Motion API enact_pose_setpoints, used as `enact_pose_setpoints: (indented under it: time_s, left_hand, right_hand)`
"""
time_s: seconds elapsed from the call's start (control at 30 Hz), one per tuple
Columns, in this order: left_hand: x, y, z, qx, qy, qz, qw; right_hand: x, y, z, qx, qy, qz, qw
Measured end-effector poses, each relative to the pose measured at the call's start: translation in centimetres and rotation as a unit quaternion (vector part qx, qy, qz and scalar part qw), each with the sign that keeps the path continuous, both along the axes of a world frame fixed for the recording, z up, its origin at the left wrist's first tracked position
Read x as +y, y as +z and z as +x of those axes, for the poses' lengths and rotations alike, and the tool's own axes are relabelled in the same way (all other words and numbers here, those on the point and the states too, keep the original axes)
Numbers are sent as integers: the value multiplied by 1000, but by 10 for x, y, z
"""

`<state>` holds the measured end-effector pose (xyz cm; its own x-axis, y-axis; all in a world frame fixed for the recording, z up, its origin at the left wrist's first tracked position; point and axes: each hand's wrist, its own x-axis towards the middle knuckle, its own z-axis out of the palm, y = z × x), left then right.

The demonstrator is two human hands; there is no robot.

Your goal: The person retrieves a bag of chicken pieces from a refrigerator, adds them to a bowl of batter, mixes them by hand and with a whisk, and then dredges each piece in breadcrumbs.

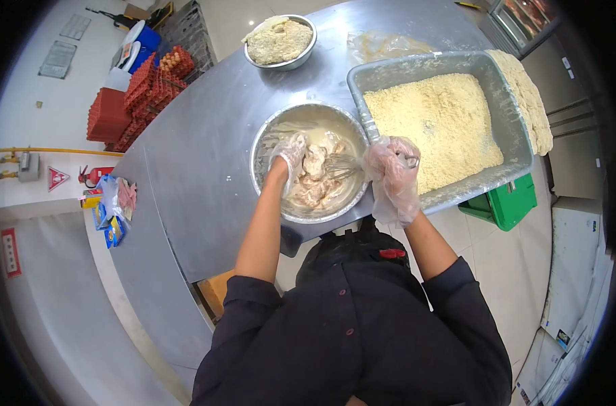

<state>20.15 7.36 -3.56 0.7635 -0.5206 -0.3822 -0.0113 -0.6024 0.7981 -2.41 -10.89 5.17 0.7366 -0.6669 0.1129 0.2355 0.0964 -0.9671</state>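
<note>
Both hands wear clear plastic gloves. My right hand [393,172] grips the handle of a wire whisk [341,166], whose wires rest in batter among raw meat pieces [314,188]. Around these is a round metal bowl [322,220] on the steel table. My left hand [289,152] reaches into the bowl's left side, at the edge of the meat; whether its fingers hold a piece cannot be told. Right of the bowl, close to my right hand, stands a grey plastic tub [516,116] with pale yellow crumbly coating [435,122] in it.
A smaller metal bowl [293,63] of coated food stands at the table's far side. A clear plastic bag [384,46] lies behind the tub. A pale, crumb-covered mass [526,101] borders the tub's right side. Below it is a green bin [513,203]. Red egg trays [150,96] are stacked beyond the table's left edge.
</note>
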Motion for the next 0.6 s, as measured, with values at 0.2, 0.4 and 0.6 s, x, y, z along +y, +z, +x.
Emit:
enact_pose_setpoints:
  time_s: [0.2,0.4,0.6]
  left_hand:
    - [-72,72,-46,224,-51,17,973]
    - [-24,30,-17,317,-90,-126,936]
    - [-66,66,-32,-114,-390,70,911]
  right_hand:
    - [-11,-4,-17,-81,-50,104,990]
    - [-18,69,-47,-74,-20,158,985]
    - [-25,140,-57,-159,19,-11,987]
